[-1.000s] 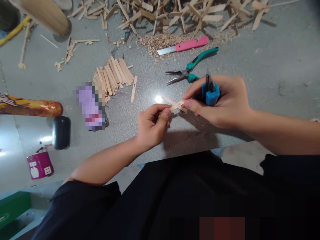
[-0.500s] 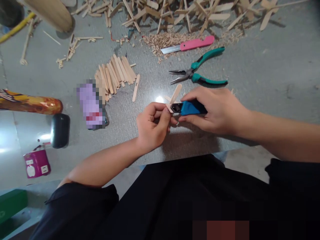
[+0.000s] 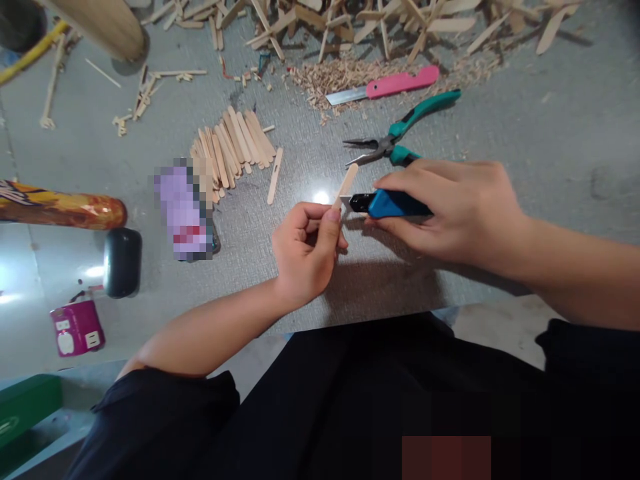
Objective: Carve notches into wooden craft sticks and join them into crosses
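Between the thumb and fingers of my left hand (image 3: 311, 250) a wooden popsicle stick (image 3: 347, 185) is pinched, its free end slanting up to the right. My right hand (image 3: 450, 210) is wrapped round a blue utility knife (image 3: 397, 203). The knife's short blade points left, close beside the stick; whether it touches the wood I cannot tell. Just beyond the right hand lie long-nose pliers (image 3: 385, 145) with green handles, partly covered by that hand. A lone popsicle stick (image 3: 275, 176) with a small slot lies to the left.
Popsicle sticks (image 3: 230, 150) lie in a bunch beside a blurred purple phone (image 3: 183, 210). A pink folding knife (image 3: 403, 82) rests by wood shavings (image 3: 320, 83), below a heap of crossed sticks (image 3: 345, 23). At left are a dark case (image 3: 123, 262) and a magenta adapter (image 3: 77, 328).
My right hand and the utility knife have moved right and slightly up, away from my left fingers. More of the pinched stick shows, and the hand now covers part of the pliers.
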`<action>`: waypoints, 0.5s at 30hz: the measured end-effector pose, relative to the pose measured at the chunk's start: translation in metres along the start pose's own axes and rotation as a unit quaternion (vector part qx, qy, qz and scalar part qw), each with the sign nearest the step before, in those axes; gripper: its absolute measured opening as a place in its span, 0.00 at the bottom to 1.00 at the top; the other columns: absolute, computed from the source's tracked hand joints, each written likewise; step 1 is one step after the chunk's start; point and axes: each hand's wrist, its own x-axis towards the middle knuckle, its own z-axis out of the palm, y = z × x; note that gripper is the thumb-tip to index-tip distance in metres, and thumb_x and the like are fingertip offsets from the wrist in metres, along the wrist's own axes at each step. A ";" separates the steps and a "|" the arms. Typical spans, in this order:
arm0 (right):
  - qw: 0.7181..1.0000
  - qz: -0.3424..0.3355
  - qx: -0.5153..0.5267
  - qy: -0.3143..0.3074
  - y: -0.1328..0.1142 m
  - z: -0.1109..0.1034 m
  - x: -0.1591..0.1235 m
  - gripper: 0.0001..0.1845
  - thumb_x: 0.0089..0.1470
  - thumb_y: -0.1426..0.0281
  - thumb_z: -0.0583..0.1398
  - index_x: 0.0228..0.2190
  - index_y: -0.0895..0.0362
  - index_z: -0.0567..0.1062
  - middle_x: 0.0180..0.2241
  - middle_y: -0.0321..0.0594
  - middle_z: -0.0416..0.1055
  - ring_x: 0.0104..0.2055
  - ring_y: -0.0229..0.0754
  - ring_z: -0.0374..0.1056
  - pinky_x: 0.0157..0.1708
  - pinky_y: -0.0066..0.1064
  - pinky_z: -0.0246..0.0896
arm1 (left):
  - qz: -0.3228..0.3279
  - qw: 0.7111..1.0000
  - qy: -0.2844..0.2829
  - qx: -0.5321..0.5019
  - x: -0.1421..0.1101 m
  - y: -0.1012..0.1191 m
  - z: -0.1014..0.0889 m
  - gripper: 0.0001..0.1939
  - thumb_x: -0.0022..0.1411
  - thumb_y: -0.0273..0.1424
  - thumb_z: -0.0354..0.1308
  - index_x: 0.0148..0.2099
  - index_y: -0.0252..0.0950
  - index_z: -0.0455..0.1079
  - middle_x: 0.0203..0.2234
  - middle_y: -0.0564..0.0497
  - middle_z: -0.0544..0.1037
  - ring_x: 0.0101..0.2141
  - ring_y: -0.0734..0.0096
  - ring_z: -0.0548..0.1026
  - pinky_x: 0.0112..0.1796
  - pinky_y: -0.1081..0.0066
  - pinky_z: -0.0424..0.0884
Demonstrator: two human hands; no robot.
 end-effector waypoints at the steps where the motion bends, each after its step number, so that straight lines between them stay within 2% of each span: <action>1: 1.000 0.001 -0.005 0.000 0.000 0.000 0.000 0.21 0.80 0.49 0.62 0.59 0.48 0.87 0.48 0.47 0.90 0.46 0.59 0.87 0.35 0.46 0.64 | 0.003 1.000 0.000 -0.001 0.000 0.000 0.000 0.25 0.80 0.55 0.71 0.41 0.40 0.76 0.21 0.57 0.81 0.17 0.80 0.74 0.19 0.78 0.67; 7: 0.998 -0.001 -0.020 0.056 0.004 0.008 0.000 0.26 0.78 0.42 0.63 0.55 0.48 0.88 0.45 0.45 0.90 0.43 0.59 0.87 0.31 0.44 0.62 | -0.004 1.000 -0.010 -0.014 0.001 0.000 -0.001 0.25 0.79 0.56 0.72 0.41 0.40 0.77 0.20 0.58 0.79 0.17 0.79 0.72 0.20 0.76 0.68; 12: 0.997 -0.001 -0.010 0.079 0.010 0.017 0.000 0.27 0.77 0.39 0.64 0.56 0.47 0.86 0.47 0.43 0.90 0.44 0.60 0.87 0.34 0.44 0.67 | -0.032 0.999 -0.008 -0.025 0.004 0.003 0.001 0.28 0.75 0.60 0.74 0.41 0.41 0.75 0.18 0.60 0.74 0.17 0.79 0.71 0.21 0.76 0.68; 15: 0.993 -0.011 0.028 0.113 0.014 0.022 0.004 0.27 0.78 0.42 0.63 0.58 0.48 0.85 0.50 0.45 0.91 0.50 0.60 0.88 0.41 0.47 0.73 | -0.037 0.998 -0.002 -0.047 0.006 0.001 0.001 0.29 0.73 0.60 0.75 0.41 0.41 0.74 0.18 0.61 0.72 0.16 0.79 0.68 0.20 0.76 0.65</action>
